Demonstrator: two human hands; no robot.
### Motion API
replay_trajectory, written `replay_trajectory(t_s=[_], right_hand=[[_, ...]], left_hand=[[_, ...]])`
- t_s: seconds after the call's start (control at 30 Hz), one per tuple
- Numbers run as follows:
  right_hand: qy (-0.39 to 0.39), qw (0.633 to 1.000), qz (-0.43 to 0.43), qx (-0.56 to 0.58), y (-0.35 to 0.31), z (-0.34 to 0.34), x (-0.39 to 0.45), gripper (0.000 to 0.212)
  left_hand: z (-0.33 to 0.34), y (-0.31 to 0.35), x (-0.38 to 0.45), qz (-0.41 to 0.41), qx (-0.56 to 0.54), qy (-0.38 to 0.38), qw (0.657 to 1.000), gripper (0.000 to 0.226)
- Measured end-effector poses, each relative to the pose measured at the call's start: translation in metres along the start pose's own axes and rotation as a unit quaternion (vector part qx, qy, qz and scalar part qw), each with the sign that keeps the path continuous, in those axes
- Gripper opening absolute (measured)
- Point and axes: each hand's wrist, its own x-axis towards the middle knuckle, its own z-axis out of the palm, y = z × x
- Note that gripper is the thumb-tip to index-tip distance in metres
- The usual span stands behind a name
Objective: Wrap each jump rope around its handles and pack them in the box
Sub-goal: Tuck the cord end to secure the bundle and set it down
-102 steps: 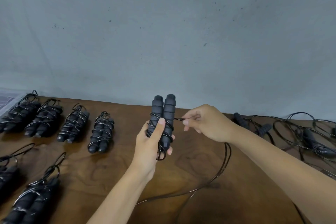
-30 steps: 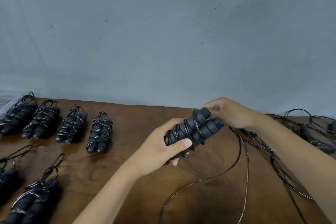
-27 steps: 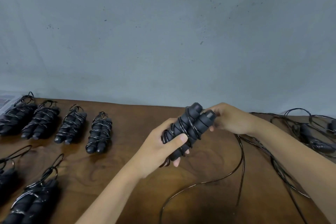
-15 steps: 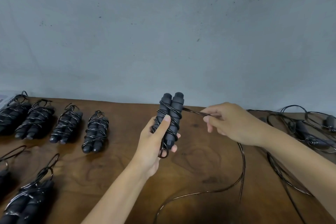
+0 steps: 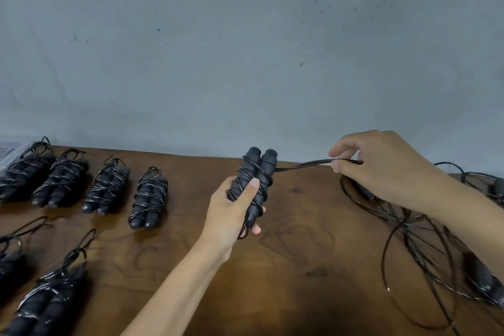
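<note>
Left hand is gripping two upright handles; right hand is pinching the rope taut to their right.

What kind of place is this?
Probably a packing workbench: a brown wooden table against a bare grey wall, with a row of black rope-wrapped handle bundles and loose black ropes waiting.

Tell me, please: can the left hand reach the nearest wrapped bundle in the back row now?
Probably not yet. The left hand grips the handles being wrapped, so it is busy. The bare table between it and that wrapped bundle leaves the way free.
</note>
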Motion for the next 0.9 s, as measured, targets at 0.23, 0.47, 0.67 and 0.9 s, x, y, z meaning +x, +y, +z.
replay_trajectory(t_s=[0.23, 0.47, 0.67, 0.9], right_hand=[[0.013, 0.998, -0.054, -0.009, -0.023, -0.004, -0.007, 0.020], [-0.023, 0.993, -0.096, -0.069, -0.044, 0.008, -0.004, 0.021], [-0.089, 0.975, -0.162, -0.126, -0.048, 0.002, 0.007, 0.016], [-0.144, 0.972, -0.184, -0.002, -0.046, -0.001, 0.023, 0.006]], left_hand=[[-0.005, -0.016, 0.003, -0.006, 0.123, -0.024, 0.992, 0.021], [-0.005, -0.005, -0.005, -0.014, 0.261, -0.129, 0.956, 0.019], [-0.007, 0.018, -0.013, -0.013, 0.347, -0.288, 0.892, 0.024], [0.000, 0.038, -0.021, 0.101, 0.511, -0.287, 0.804, 0.046]])
